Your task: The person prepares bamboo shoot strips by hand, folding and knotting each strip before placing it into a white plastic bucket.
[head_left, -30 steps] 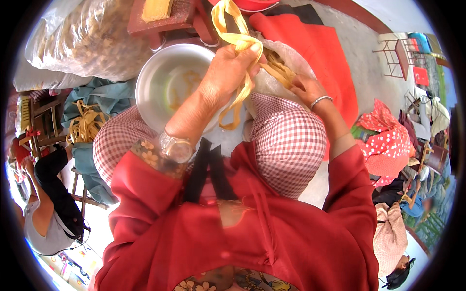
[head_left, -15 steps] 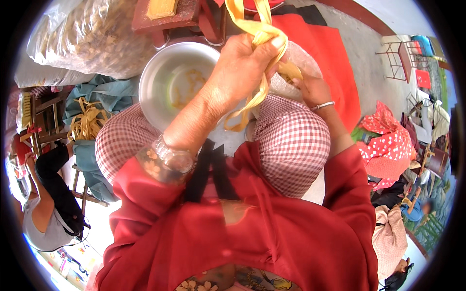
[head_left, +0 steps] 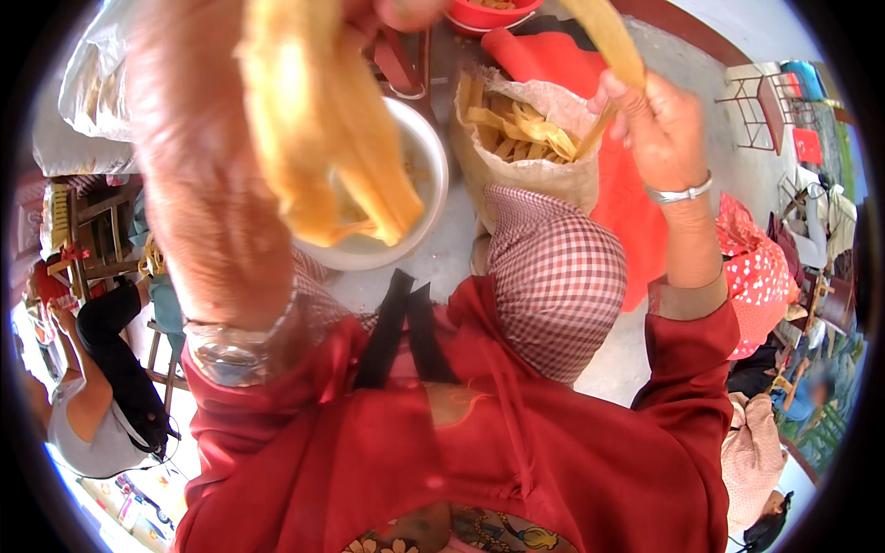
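Gripping a bunch of looped, flat yellow strips [head_left: 300, 120], the left hand [head_left: 198, 74] looms blurred at the top left, so close to the camera that its fingers are partly cut off by the upper edge. The right hand [head_left: 659, 124] pinches one yellow strip [head_left: 608, 41] between thumb and fingers; this runs up out of view and down toward an open pale sack [head_left: 553, 189] of similar strips, just in front of the right knee [head_left: 558, 276]. Whether it joins the left hand's loops cannot be told. The hanging loops and left forearm block much of the pale basin [head_left: 441, 170], and the raised arm also covers part of a clear plastic bag [head_left: 97, 88]. Beyond stand a red stool [head_left: 396, 60], mostly hidden, and a red tub [head_left: 498, 20]; red cloth [head_left: 631, 230] lies beside the sack. At far left sits a person in a grey top [head_left: 88, 424]. Half a second ago the left hand was above the basin's right side and the right at the sack; both have since risen, apart, uncovering the sack's mouth.
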Demonstrator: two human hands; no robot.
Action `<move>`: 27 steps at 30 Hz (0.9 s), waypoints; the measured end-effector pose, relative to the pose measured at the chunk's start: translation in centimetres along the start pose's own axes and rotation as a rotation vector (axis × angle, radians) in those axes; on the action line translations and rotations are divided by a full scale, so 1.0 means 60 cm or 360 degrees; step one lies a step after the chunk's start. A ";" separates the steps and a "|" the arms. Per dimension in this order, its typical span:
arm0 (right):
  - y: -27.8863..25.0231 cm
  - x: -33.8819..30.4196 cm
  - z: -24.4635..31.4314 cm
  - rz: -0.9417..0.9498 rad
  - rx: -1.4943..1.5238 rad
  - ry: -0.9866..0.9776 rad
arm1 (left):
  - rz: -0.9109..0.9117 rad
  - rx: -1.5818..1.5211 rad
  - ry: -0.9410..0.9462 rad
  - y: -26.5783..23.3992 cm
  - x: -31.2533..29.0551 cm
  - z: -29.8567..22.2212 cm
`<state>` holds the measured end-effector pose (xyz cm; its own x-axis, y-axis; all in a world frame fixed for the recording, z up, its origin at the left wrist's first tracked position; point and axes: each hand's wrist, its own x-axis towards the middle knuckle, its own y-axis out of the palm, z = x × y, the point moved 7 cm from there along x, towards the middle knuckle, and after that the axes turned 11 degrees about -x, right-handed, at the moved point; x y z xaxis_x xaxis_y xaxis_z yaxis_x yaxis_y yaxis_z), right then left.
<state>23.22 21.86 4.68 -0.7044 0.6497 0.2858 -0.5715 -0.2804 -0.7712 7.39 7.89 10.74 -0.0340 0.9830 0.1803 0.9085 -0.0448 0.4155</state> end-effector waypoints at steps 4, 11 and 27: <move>-0.121 0.061 0.049 -0.0320 0.0405 0.0026 | 0.0063 -0.0077 0.0147 -0.009 -0.031 -0.041; 0.012 0.110 0.043 0.0069 0.0310 -0.0004 | -0.0361 -0.0380 0.0350 -0.068 0.000 -0.040; 0.194 -0.522 -0.359 -0.0132 -0.0382 0.1901 | -0.0567 0.0545 -0.0455 -0.087 -0.045 0.121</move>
<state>47.71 13.44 -25.47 0.2325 0.9355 -0.2660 -0.4153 -0.1518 -0.8969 5.76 6.75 1.62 -0.2922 0.9380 -0.1864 0.9463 0.3118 0.0853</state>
